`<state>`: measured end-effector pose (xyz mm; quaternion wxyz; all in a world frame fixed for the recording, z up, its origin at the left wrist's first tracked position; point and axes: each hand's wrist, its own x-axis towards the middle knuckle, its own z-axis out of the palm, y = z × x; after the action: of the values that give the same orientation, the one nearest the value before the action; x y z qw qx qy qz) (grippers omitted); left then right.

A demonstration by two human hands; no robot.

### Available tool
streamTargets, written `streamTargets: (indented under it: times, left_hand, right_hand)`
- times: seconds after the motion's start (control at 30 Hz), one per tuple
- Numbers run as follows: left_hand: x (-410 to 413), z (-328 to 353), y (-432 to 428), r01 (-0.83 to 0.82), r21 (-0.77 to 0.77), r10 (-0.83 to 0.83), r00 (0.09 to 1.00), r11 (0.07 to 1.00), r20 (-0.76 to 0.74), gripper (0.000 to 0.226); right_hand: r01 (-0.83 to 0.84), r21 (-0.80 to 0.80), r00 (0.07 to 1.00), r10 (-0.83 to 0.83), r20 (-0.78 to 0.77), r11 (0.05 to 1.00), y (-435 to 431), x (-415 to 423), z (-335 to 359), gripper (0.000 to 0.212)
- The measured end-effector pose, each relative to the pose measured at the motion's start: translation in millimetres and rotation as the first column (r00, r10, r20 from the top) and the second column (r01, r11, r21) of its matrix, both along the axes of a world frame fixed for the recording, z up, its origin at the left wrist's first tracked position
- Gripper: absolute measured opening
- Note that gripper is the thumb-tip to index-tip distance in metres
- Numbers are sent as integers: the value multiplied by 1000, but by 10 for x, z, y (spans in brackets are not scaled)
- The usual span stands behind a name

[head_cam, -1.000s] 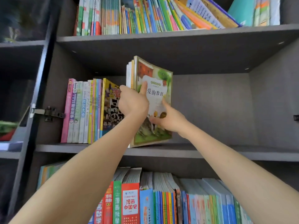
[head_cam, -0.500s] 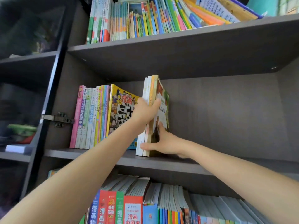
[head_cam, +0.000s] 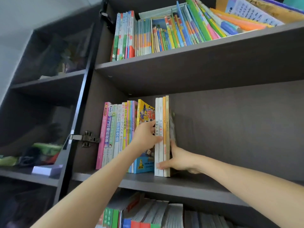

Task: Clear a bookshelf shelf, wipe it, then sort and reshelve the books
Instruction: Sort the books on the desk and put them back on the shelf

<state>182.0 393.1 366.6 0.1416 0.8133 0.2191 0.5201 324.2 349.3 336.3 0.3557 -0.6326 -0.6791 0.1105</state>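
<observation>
Books point(head_cam: 162, 119) stand upright on the shelf point(head_cam: 197, 185), beside a colourful row point(head_cam: 115, 129). Left grip point(head_cam: 145, 137) and right grip point(head_cam: 179, 160) clasp them from either side.

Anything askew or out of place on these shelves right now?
Yes. Top shelf: the right-hand books slump at a steep slant instead of standing. Middle shelf: the yellow comic sits angled, cover showing, between the upright row and the four books held by the left hand and right hand.
</observation>
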Motion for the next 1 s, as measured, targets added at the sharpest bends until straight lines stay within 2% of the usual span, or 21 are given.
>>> streamTargets:
  times: [0.13,0.2,0.27,0.4,0.57,0.8,1.0]
  left_hand:
    - [-107,0,256,-273,153,267,962,950,55,14]
    - [-188,-31,355,-368,173,359,930,913,83,13]
    - [-260,-58,447,-402,204,384,915,893,125,21]
    - [-350,-39,578,-314,167,280,940,935,196,29]
    - [-383,-37,656,-216,142,189,965,966,183,41]
    - [-502,-155,716,-186,238,193,981,953,-5,85]
    - [-522,-209,708,-233,314,257,966,920,-35,83]
  right_hand:
    - [8,-7,998,-8,56,1000,293,-121,39,124]
    - [40,-13,997,-39,65,999,435,-208,45,131]
    - [78,-18,993,-76,86,997,549,-260,50,138]
    - [67,-41,991,-62,121,997,596,-266,55,146]
    - [48,15,993,-49,111,999,551,-268,-2,145]
    - [24,-81,991,-13,133,996,354,-187,-12,131]
    - [66,-46,976,-55,211,997,418,-184,-16,136]
